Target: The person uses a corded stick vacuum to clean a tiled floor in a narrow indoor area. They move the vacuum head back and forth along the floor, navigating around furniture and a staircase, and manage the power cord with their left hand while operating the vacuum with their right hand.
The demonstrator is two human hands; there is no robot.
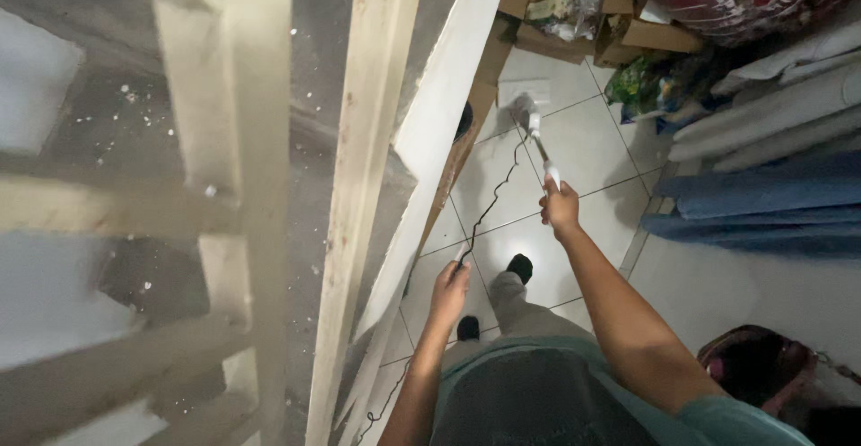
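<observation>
- The person's teal cloth shirt (574, 365) fills the bottom edge; below it, grey trousers and two dark shoes stand on the pale glossy tiled floor (583, 141).
- Right of the shirt, a dark bag with a pink rim (758, 365) sits on the floor.
- The left hand (448, 292) hangs just left of the shoes, its grip closed around a thin black cord (491, 204), which runs in a wavy line away across the tiles.
- Left of that hand, a flat white board (430, 150) leans at a slant, close beside it; whether they touch cannot be told.
- Further left stands a rough, unpainted pale wooden frame (359, 186) of slats, and behind it a grey wall flecked with white specks.
- The right hand (560, 205) is stretched out beyond the shoes, its grip clamped on the white handle of a small paint roller (536, 136); a thin metal shank leads to a fuzzy, blurred head pointing away over the tiles.
- Right of the roller lie long rolls of blue and pale grey fabric (762, 186), stacked lengthwise.
- Farthest off, above the rolls, brown cardboard boxes (646, 38) and crinkled plastic bags are heaped together.
</observation>
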